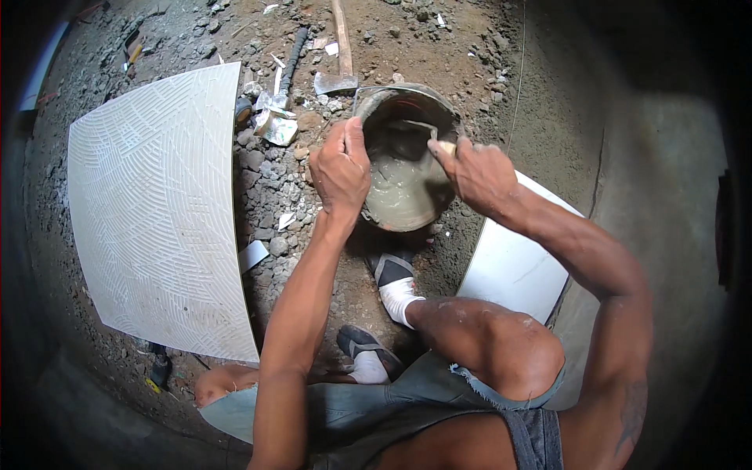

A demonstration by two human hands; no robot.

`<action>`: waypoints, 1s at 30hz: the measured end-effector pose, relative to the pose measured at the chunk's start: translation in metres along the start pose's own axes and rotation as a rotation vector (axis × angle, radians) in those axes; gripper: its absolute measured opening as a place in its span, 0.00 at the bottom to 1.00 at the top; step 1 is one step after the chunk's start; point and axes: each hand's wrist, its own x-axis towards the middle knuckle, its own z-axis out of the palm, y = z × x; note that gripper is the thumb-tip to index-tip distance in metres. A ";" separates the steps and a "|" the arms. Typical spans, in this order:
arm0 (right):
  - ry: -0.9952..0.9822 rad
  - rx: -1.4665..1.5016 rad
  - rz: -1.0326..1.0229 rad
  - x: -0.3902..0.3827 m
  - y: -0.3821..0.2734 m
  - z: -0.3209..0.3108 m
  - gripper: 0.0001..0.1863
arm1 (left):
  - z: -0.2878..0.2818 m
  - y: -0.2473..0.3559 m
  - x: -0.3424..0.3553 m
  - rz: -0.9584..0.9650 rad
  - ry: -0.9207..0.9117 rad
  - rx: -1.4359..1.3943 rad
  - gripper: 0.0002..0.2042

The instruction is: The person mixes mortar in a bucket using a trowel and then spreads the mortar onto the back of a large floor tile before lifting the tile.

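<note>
Presently, the left hand is clamped on the left rim of the bucket; the right hand is wrapped round a trowel handle opposite. Wet grey mortar fills the bucket's lower part, between ridged tile and smooth white panel.

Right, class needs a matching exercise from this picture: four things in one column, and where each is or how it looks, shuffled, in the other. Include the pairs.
1. Left hand
2. Right hand
3. Large panel
4. Wooden-handled tool

A. covered in patterned ridges
B. lying on the ground beyond the bucket
C. holding a pale handle
D. at the bucket's left rim

Pairs: 1-D, 2-C, 3-A, 4-B
</note>
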 end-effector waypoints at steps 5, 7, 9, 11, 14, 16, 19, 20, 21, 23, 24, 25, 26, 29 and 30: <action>-0.360 0.371 -0.003 0.017 0.019 -0.010 0.16 | -0.003 -0.008 0.001 0.025 0.020 -0.006 0.13; -0.365 0.443 -0.099 0.025 0.032 -0.005 0.10 | -0.004 -0.008 0.000 0.012 0.022 -0.029 0.13; -0.388 0.500 -0.121 0.026 0.042 -0.001 0.10 | -0.005 -0.009 0.001 -0.001 0.030 -0.039 0.14; -0.467 0.568 -0.147 0.025 0.045 0.001 0.10 | -0.005 -0.007 -0.002 -0.004 0.015 -0.028 0.14; -0.443 0.665 -0.132 0.015 0.039 -0.004 0.13 | -0.006 -0.008 -0.004 0.002 0.014 -0.001 0.14; -0.465 0.690 -0.122 0.011 0.035 0.000 0.15 | -0.003 -0.007 -0.004 0.016 0.019 0.011 0.15; -0.445 0.772 -0.099 -0.001 0.026 0.017 0.19 | 0.000 -0.007 -0.005 0.016 0.018 0.012 0.16; -0.401 0.829 -0.088 -0.005 0.023 0.021 0.20 | 0.000 -0.007 -0.005 0.002 0.021 -0.002 0.16; -0.407 0.844 -0.094 -0.007 0.020 0.018 0.21 | 0.000 -0.007 -0.005 -0.014 0.024 -0.012 0.16; -0.425 0.879 -0.061 -0.008 0.018 0.008 0.18 | 0.000 -0.006 -0.006 -0.026 0.004 -0.005 0.18; -0.439 0.901 -0.031 -0.010 0.020 0.006 0.15 | 0.001 -0.004 -0.006 -0.037 -0.004 -0.005 0.20; -0.437 0.905 -0.029 -0.010 0.020 0.010 0.15 | 0.002 -0.003 -0.006 -0.034 -0.008 -0.003 0.20; -0.421 0.929 -0.065 -0.011 0.020 0.015 0.17 | 0.002 -0.002 -0.006 -0.024 0.002 -0.011 0.20; -0.394 0.970 -0.079 -0.009 0.018 0.021 0.21 | -0.002 -0.008 -0.002 -0.012 0.007 -0.004 0.20; -0.387 0.980 -0.054 -0.008 0.018 0.020 0.23 | -0.003 -0.011 -0.001 -0.012 0.006 0.002 0.21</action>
